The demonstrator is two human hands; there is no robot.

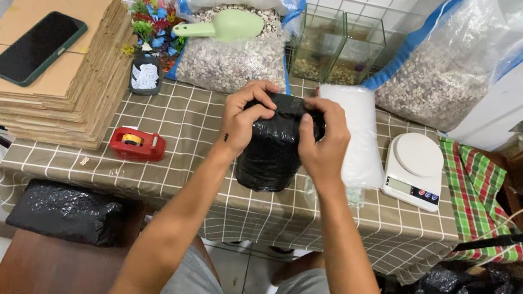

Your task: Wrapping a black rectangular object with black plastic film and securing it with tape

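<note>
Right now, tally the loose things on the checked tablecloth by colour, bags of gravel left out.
Black: 2, the black bag held by the left hand and right hand, and the small black pouch
Red: 1, the tape dispenser
White: 2, the kitchen scale and the white packet
Total: 5

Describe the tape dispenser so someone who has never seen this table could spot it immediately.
Start at the tall stack of flattened cardboard on the left end of the checked tablecloth. Just right of the stack's base, near the table's front edge, sits the tape dispenser. It is small, low and the only bright red thing there, left of the black bag that both hands grip.
</note>
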